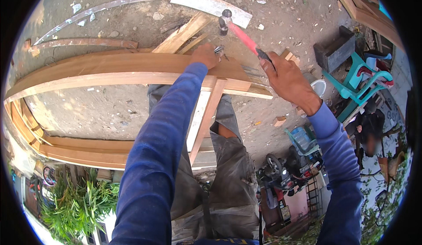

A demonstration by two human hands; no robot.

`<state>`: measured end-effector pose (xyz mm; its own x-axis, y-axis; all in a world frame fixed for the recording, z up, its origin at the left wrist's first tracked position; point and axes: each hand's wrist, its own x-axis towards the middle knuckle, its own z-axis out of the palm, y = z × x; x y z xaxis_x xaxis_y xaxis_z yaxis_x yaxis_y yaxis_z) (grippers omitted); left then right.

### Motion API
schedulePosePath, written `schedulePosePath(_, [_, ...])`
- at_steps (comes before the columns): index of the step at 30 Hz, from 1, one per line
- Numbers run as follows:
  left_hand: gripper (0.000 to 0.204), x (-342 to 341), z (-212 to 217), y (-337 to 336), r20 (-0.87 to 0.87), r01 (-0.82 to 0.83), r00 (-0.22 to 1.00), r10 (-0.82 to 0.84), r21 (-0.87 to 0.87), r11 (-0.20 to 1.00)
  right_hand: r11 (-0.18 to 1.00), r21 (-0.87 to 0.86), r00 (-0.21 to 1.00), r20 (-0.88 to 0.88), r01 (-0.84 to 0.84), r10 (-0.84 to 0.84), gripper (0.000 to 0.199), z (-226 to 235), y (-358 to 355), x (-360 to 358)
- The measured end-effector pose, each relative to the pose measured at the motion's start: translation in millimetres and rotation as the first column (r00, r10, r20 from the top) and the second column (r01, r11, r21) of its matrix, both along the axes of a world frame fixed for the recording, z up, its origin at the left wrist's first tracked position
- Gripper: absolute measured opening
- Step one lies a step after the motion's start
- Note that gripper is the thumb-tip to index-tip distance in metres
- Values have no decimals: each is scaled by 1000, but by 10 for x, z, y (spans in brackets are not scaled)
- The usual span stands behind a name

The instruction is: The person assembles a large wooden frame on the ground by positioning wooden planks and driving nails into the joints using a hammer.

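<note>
My right hand (290,80) is wrapped round the black grip of a ball-peen hammer (242,37) with a red shaft. The hammer's dark head is raised just beyond my left hand (204,56). That left hand is closed on top of a wooden frame (132,64), close to the joint where a crosspiece (209,117) meets the long beam. From its fingers pokes the shiny end of a small metal tool (218,49); the rest is hidden, so its kind does not show.
Wood offcuts (187,31) and a pale board (211,5) lie on the dirt beyond the frame. On the right are a dark open box (335,49), a green plastic chair (358,80) and a person (369,128). A motorcycle (283,172) and plants (81,201) are at the near side.
</note>
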<state>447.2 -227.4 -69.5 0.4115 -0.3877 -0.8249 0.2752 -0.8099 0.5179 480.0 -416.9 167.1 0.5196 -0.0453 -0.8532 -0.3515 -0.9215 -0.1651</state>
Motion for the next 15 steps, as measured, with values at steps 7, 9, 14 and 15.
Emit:
schedulePosePath(7, [42,-100,-151,-24,25,-46,999,46,-20,999,999,-37,999,24,-39,40,36,-149,77,202])
schedulePosePath(9, [42,-126,-147,-9,77,-12,997,13,-12,1000,977,68,975,-79,-202,207,41,-265,-46,184])
schedulePosePath(14, [45,-52,-122,27,-13,30,999,-30,-41,999,997,32,998,-16,-65,65,42,-116,-35,200])
schedulePosePath(15, [45,-55,-94,8,12,50,999,-50,-55,997,999,19,998,43,-49,49,42,-65,-19,197])
